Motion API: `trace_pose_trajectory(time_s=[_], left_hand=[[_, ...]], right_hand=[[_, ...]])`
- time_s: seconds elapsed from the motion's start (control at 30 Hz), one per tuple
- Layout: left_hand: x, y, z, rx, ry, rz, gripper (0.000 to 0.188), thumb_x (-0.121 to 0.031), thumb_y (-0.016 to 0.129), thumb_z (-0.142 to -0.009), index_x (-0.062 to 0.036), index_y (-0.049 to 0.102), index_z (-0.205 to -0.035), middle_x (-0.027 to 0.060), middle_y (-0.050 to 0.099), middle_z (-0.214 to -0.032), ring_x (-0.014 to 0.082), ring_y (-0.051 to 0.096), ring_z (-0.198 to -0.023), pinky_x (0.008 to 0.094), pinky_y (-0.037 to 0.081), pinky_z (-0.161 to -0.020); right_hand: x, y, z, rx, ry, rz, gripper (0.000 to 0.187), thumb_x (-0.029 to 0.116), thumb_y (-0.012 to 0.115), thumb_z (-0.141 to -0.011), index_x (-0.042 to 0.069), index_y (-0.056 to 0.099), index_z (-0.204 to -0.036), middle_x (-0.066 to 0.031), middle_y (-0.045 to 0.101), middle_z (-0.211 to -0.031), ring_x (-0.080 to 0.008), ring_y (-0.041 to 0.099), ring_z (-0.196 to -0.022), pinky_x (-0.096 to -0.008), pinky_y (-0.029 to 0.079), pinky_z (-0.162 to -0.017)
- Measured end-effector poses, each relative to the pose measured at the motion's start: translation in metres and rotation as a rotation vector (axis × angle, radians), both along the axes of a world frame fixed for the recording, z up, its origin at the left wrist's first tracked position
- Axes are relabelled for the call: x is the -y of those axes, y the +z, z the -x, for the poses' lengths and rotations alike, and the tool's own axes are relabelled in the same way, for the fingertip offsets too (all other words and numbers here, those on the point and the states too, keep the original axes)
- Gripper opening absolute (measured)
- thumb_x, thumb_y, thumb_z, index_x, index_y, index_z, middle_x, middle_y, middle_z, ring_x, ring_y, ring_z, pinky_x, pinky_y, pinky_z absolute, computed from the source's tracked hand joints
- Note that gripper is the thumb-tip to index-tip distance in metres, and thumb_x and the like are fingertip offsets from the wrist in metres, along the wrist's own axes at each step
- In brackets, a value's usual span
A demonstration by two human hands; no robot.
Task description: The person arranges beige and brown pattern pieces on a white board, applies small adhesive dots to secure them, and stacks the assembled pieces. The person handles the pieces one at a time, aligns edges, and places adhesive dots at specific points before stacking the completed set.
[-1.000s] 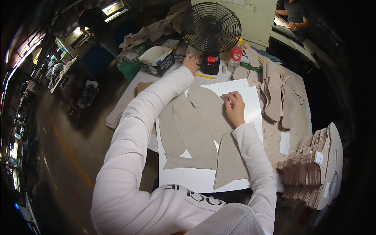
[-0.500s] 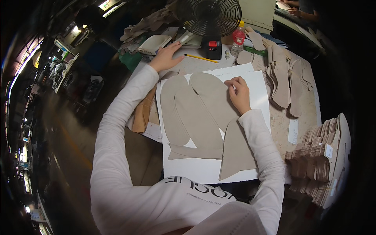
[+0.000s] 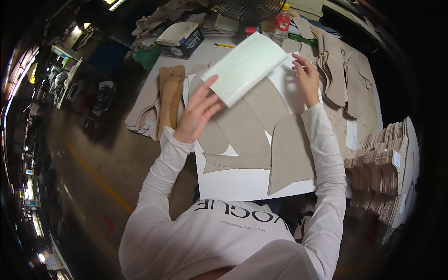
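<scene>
My left hand (image 3: 198,114) grips the lower left corner of a lined writing pad (image 3: 249,65), pale green, which is tilted above the table. Beyond the pad's right end, my right hand (image 3: 305,79) has its fingers apart and bent, with nothing in them. Below both hands lie several grey-beige flat cut pieces (image 3: 291,154) with curved outlines, spread over a white board (image 3: 233,186). The pad hides the upper parts of some of these pieces.
At the back are a fan (image 3: 249,10), a red-labelled bottle (image 3: 281,25), a yellow pencil (image 3: 224,45) and a black box (image 3: 189,44) with a white tray. Brown pieces (image 3: 169,100) lie left. Stacked shaped pieces (image 3: 380,170) stand right.
My left hand has come back from the rear of the table, now carrying the writing pad. My right hand has lifted off the cut pieces and opened. The view has shifted slightly.
</scene>
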State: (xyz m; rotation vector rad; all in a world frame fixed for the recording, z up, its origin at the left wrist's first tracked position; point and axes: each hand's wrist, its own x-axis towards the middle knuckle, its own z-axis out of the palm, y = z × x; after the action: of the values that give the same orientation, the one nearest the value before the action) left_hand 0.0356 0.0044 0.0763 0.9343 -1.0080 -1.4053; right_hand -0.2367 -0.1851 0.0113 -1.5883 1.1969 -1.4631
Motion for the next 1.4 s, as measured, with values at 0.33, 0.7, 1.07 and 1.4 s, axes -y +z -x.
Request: trace_pose_trajectory(time_s=[0.33, 0.7, 1.07, 1.4], left_hand=[[0.009, -0.011, 0.023, 0.772, -0.199, 0.185, 0.039, -0.016, 0.066, -0.092, -0.0039, 0.058, -0.129, 0.01, 0.067, -0.112, 0.0169, 0.065, -0.1, 0.0276, 0.051, -0.087], [0.077, -0.034, 0.079, 0.588, -0.226, 0.285, 0.031, -0.015, 0.073, -0.089, -0.0023, 0.058, -0.113, 0.0002, 0.063, -0.091, 0.0032, 0.057, -0.081, 0.0184, 0.046, -0.074], [0.054, -0.036, 0.047, 0.185, -0.227, -0.01, 0.031, -0.01, 0.068, -0.091, -0.0028, 0.052, -0.117, 0.0064, 0.065, -0.106, 0.0092, 0.062, -0.093, 0.0223, 0.051, -0.079], [0.068, -0.043, 0.023, 0.271, -0.167, 0.034, 0.029, -0.008, 0.068, -0.091, -0.0007, 0.056, -0.116, 0.0049, 0.067, -0.1, 0.0069, 0.062, -0.089, 0.0219, 0.052, -0.078]], right_hand=[[-0.075, 0.009, 0.033, 0.161, 0.097, -0.586, 0.045, 0.037, 0.042, -0.101, 0.007, 0.054, -0.132, -0.0074, 0.063, -0.12, -0.0188, 0.06, -0.108, -0.0357, 0.048, -0.091], [-0.141, 0.015, 0.017, 0.44, 0.394, -0.298, 0.077, 0.066, 0.031, -0.098, 0.011, 0.025, -0.152, -0.0075, 0.037, -0.151, -0.022, 0.037, -0.139, -0.0394, 0.033, -0.112], [-0.113, 0.042, 0.024, 0.246, 0.442, -0.481, 0.072, 0.022, 0.083, -0.078, -0.004, 0.048, -0.135, -0.0147, 0.064, -0.119, -0.0215, 0.061, -0.111, -0.0321, 0.046, -0.099], [-0.081, 0.055, 0.041, -0.096, 0.667, -0.561, 0.054, 0.019, 0.078, -0.081, 0.0, 0.057, -0.127, -0.0051, 0.067, -0.11, -0.0113, 0.063, -0.095, -0.0248, 0.048, -0.086]])
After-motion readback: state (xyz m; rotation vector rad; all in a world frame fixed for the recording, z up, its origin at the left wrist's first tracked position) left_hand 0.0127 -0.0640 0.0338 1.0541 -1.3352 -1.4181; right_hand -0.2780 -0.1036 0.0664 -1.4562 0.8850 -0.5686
